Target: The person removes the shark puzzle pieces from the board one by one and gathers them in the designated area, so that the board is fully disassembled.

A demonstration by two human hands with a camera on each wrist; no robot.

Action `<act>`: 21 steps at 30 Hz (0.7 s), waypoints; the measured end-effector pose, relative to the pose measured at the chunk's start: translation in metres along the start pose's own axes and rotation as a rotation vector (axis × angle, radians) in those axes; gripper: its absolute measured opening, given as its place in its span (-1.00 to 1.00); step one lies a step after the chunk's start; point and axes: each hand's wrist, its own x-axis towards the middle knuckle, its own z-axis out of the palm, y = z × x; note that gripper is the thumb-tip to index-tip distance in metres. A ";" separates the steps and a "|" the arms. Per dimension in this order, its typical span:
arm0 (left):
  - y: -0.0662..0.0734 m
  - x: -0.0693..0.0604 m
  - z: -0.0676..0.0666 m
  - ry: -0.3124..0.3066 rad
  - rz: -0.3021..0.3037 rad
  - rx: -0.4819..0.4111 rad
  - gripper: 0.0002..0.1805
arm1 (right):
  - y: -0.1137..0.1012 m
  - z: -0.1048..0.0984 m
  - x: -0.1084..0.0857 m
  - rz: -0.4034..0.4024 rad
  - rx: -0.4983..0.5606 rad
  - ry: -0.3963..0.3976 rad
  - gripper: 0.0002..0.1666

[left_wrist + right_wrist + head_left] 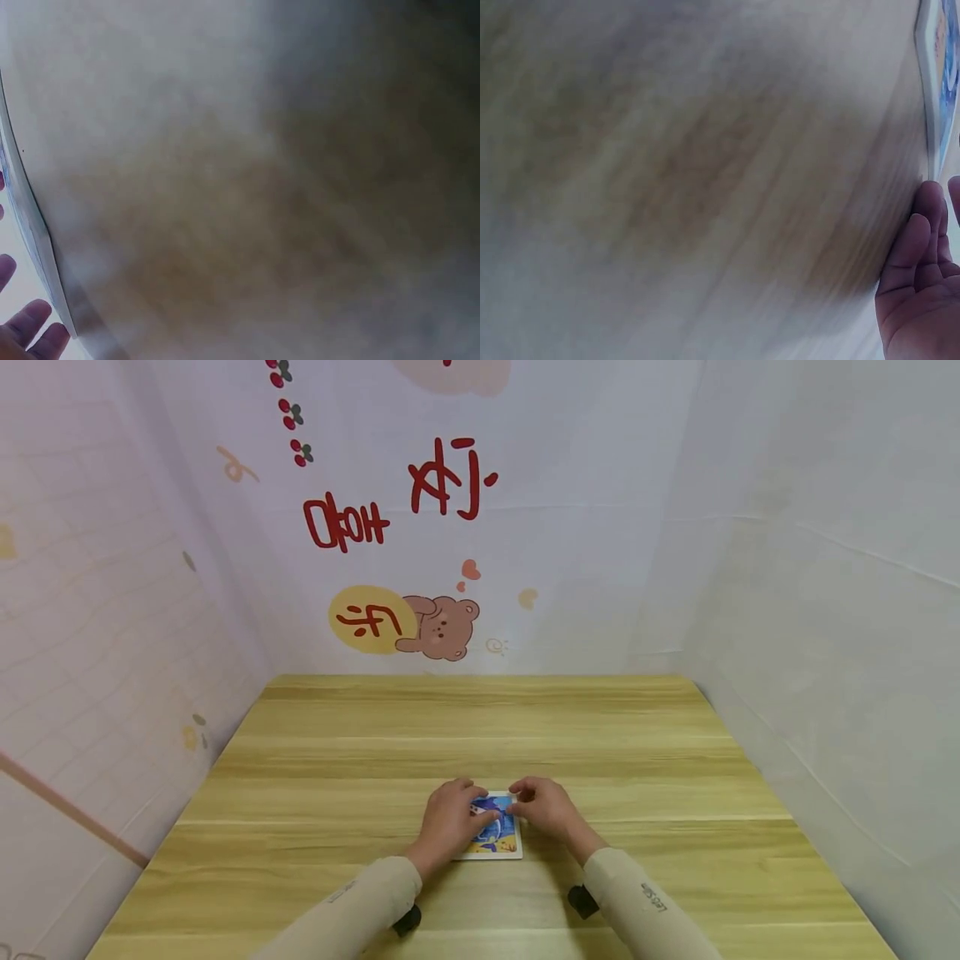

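A small square picture board (504,843) with a white border lies on the table. Its picture is a blue and purple sea animal above a yellow bottom strip. My left hand (447,818) covers the board's left side, thumb stretched over the picture and fingers near the far edge. At the far right corner, my right hand (551,810) has its thumb and bent forefinger at the board, with a gap between them. In the right wrist view, the fingers of the right hand (922,277) touch or nearly touch the board's edge (928,82). The left wrist view catches only fingertips beside the board (41,247).
The wood-grain table (480,727) reaches back to a white wall cloth (585,527) printed with a bear and red characters. Similar cloth walls stand on the left and right sides. A dark strap piece (582,902) sits under the right sleeve.
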 end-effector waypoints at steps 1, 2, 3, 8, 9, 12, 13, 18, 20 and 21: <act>0.000 0.000 0.000 -0.003 -0.002 -0.001 -0.56 | 0.000 0.000 0.000 0.007 -0.004 -0.003 -0.69; 0.001 0.000 0.001 -0.006 -0.003 -0.002 -0.57 | 0.000 0.000 0.000 0.010 -0.007 -0.005 -0.68; 0.001 0.001 0.001 -0.009 -0.005 -0.001 -0.57 | 0.000 0.000 0.000 0.007 -0.013 -0.006 -0.68; 0.002 0.001 0.002 -0.003 0.000 0.034 -0.58 | 0.000 0.001 0.000 0.001 -0.030 -0.008 -0.69; 0.002 0.000 0.002 0.000 0.004 0.046 -0.59 | 0.000 0.001 -0.001 -0.005 -0.034 -0.007 -0.70; 0.002 0.000 0.002 0.003 0.015 0.079 -0.60 | 0.001 0.003 -0.001 -0.014 -0.046 -0.002 -0.71; 0.002 0.000 0.002 0.001 0.017 0.089 -0.60 | 0.002 0.003 -0.001 -0.020 -0.048 0.001 -0.72; 0.001 0.002 0.005 -0.002 0.027 0.113 -0.60 | 0.005 0.004 -0.001 -0.032 -0.051 0.017 -0.72; -0.001 0.002 0.007 0.002 0.033 0.119 -0.60 | 0.006 0.004 0.000 -0.038 -0.059 0.018 -0.73; -0.001 0.002 0.007 0.003 0.034 0.122 -0.60 | 0.006 0.004 0.000 -0.046 -0.066 0.020 -0.72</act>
